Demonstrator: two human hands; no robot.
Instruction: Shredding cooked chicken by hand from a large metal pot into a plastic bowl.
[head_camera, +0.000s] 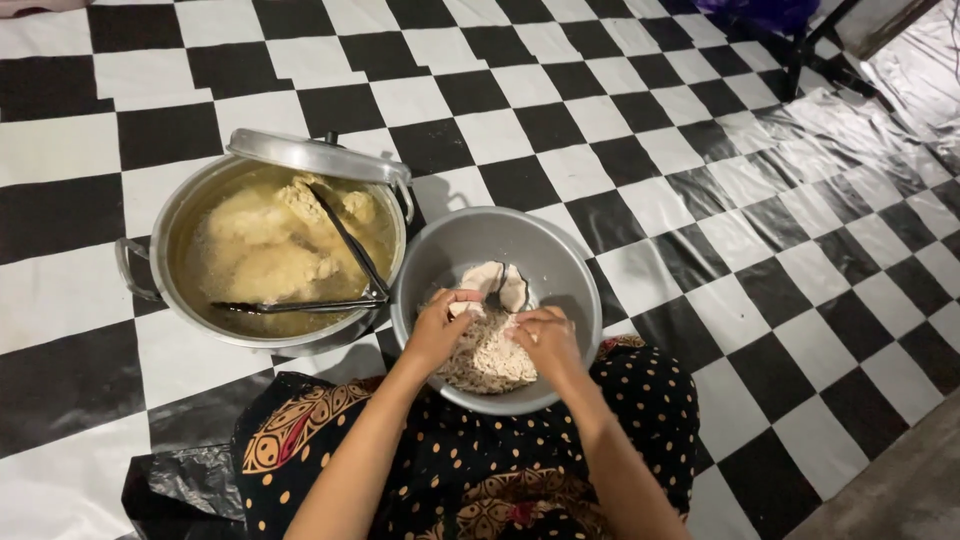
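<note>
In the grey bowl (497, 250) on the checkered floor (640, 140), my left hand (438, 330) and right hand (546, 338) close their fingers on a piece of pale meat (470, 310), shredded meat (490, 362) heaped just beneath them.

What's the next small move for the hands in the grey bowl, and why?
Probably pull another strip off the pale meat piece. Both the left hand and right hand pinch it over the shredded pile in the grey bowl, and whole pieces remain.
</note>
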